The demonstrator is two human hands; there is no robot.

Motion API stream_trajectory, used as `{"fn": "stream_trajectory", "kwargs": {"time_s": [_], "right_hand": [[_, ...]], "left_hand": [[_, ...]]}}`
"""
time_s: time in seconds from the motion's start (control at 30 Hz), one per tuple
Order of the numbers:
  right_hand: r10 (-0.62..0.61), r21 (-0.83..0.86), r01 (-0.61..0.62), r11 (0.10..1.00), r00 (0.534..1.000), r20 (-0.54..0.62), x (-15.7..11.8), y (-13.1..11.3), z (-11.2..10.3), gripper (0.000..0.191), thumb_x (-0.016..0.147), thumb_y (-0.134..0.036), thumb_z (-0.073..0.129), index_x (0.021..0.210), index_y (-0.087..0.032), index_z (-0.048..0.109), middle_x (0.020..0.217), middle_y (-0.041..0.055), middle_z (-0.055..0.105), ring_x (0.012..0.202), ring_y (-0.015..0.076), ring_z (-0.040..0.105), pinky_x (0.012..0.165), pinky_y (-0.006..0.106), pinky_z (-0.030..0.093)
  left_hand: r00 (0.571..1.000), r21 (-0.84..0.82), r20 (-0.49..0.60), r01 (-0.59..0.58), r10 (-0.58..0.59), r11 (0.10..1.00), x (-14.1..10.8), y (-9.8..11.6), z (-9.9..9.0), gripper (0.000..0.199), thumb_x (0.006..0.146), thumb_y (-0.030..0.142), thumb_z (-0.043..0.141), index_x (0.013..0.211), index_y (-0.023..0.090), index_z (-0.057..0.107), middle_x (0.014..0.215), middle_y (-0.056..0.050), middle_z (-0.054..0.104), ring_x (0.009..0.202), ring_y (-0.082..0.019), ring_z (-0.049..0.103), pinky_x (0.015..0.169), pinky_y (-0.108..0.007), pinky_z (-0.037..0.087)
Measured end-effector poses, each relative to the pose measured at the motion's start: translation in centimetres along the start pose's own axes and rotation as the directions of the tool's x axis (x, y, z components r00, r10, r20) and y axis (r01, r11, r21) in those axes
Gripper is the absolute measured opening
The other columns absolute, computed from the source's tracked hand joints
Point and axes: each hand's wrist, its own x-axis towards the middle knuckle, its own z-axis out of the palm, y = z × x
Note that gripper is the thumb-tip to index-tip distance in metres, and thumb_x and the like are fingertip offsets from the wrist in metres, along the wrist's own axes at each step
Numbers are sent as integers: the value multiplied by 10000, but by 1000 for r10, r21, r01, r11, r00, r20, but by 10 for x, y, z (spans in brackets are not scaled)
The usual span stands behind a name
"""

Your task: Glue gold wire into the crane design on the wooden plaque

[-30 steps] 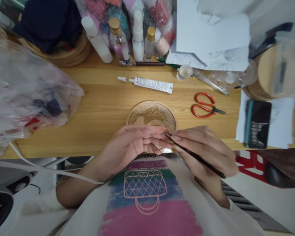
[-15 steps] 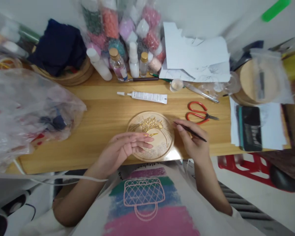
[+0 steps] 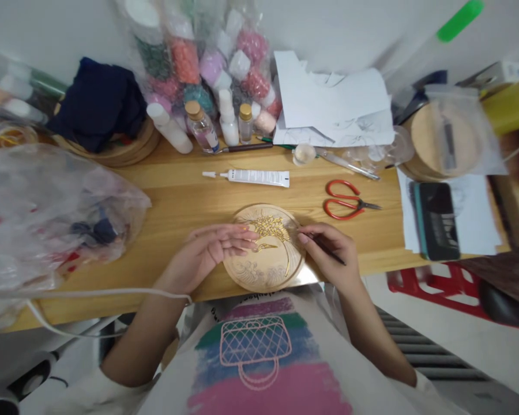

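A round wooden disc (image 3: 266,271) lies near the table's front edge. Fine printed lines and waves cover it, and gold wire (image 3: 266,227) forms a raised pattern on its upper part. My left hand (image 3: 218,245) hovers at the disc's left side, fingers stretched out and partly covering the gold work. At the disc's right edge, my right hand (image 3: 331,248) pinches slim dark tweezers (image 3: 326,249), whose tip points toward the pattern. Part of the tool is hidden by my fingers.
Red-handled scissors (image 3: 346,200) lie to the right, and a white tube (image 3: 258,177) lies behind the disc. Small bottles (image 3: 202,128) and bagged jars (image 3: 185,57) line the back. A plastic bag (image 3: 56,213) fills the left side; a dark case (image 3: 436,222) rests on papers at right.
My left hand has drawn left, uncovering the disc's lower waves and more gold wire. My right hand has come slightly closer to the disc with the tweezers. The camera view has shifted a little.
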Motion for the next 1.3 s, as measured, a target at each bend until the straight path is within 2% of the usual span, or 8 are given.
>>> {"fn": "stream_trajectory", "kwargs": {"time_s": [0.13,0.3,0.5,0.63,0.83,0.97,1.13,1.3], "right_hand": [[67,80,-66,995,998,-7,-3,-6,-4,50,814,-233,733,851,-205,753,738,6,752,609,111,672,564,208,552],[60,121,-46,992,991,-116,2,-18,-11,150,789,-191,759,937,-213,753,740,-4,746,647,115,697,613,210,581],[27,190,-27,981,1000,3,-8,-52,-10,217,808,-126,762,994,-236,739,873,-13,789,792,108,754,721,170,612],[-26,250,5,968,996,81,-16,-68,-9,278,826,-99,748,1056,-256,736,977,-9,797,878,140,772,795,227,641],[-198,136,198,971,980,-14,-14,-75,-6,313,756,-84,806,1004,-273,773,957,-3,793,858,173,759,797,295,657],[-312,57,314,948,949,-41,-13,-74,-6,377,768,-75,792,1070,-299,764,1025,-13,761,934,149,725,827,275,631],[-314,-6,314,949,949,-17,-13,-76,-8,338,793,-100,781,1054,-314,765,1023,-16,779,926,165,738,828,302,640],[-313,-5,313,950,949,-25,-12,-75,-7,330,791,-95,785,1038,-312,764,1007,-28,786,906,149,740,820,285,642]], "left_hand": [[1000,20,-5,-7,7,1000,8,9,0,225,897,219,604,990,119,784,985,-83,797,882,-192,760,837,-287,575],[998,18,63,14,-15,1000,8,13,20,222,871,276,669,1016,152,782,1055,-85,787,945,-212,745,876,-311,554],[978,84,195,58,-74,995,-2,9,41,284,842,303,675,1079,185,777,1295,-89,699,1187,-265,652,943,-328,482],[977,60,199,64,-75,996,-10,6,47,329,839,294,652,1129,193,768,1285,-82,704,1231,-285,620,984,-354,460],[970,-49,244,5,7,999,-18,1,56,340,861,304,623,1171,246,751,1265,-29,715,1229,-251,617,979,-325,465],[975,-67,223,0,15,998,-22,-2,62,362,848,314,646,1186,227,743,1258,-59,714,1215,-268,625,992,-349,458],[986,-31,164,-15,20,999,-25,-2,67,418,802,380,742,1188,219,745,1263,-74,716,1211,-280,623,976,-340,466],[986,-9,162,-29,30,1000,-24,-1,66,409,806,396,770,1184,243,748,1302,-58,698,1192,-245,636,974,-305,471]]}}
